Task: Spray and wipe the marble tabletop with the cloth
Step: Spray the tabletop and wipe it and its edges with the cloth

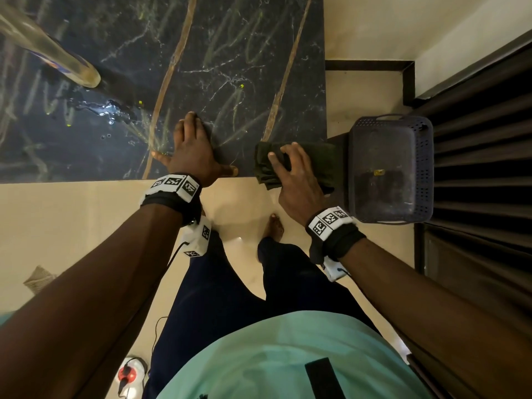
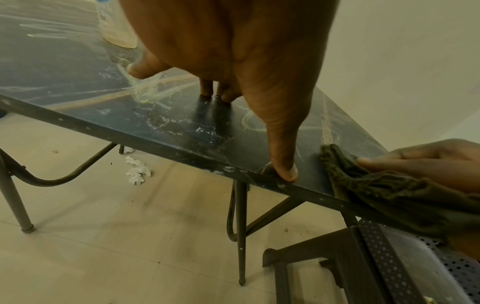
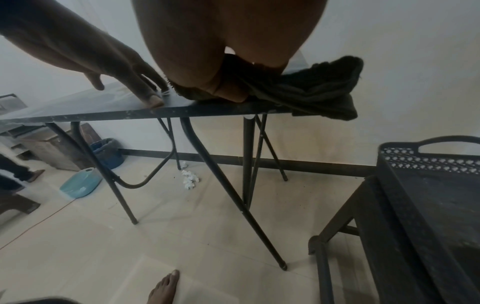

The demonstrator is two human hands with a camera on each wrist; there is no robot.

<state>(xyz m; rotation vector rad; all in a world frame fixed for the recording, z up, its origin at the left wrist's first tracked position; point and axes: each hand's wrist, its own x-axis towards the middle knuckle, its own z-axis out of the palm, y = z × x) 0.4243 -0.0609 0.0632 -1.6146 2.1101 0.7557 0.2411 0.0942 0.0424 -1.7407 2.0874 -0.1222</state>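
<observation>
The dark marble tabletop [image 1: 230,38] [image 2: 52,72] [image 3: 78,105] shows pale streaks and a wet puddle [image 1: 98,108]. A clear spray bottle [image 1: 57,50] [image 2: 114,26] stands on it at the far left, apart from both hands. My left hand [image 1: 195,151] [image 2: 233,41] rests open near the front edge, fingertips and thumb spread on the marble. At the near right corner lies a dark green cloth [image 1: 322,162] [image 2: 389,191] [image 3: 324,88], partly hanging over the edge. My right hand [image 1: 299,180] [image 3: 221,30] arches over it, thumb and fingers curled down into its folds.
A dark perforated basket [image 1: 391,168] [image 3: 428,185] sits on a stool just right of the table corner. Slatted dark doors [image 1: 489,139] lie further right. Crumpled white paper [image 3: 189,179] and a blue bin [image 3: 107,152] are on the tiled floor under and behind the table.
</observation>
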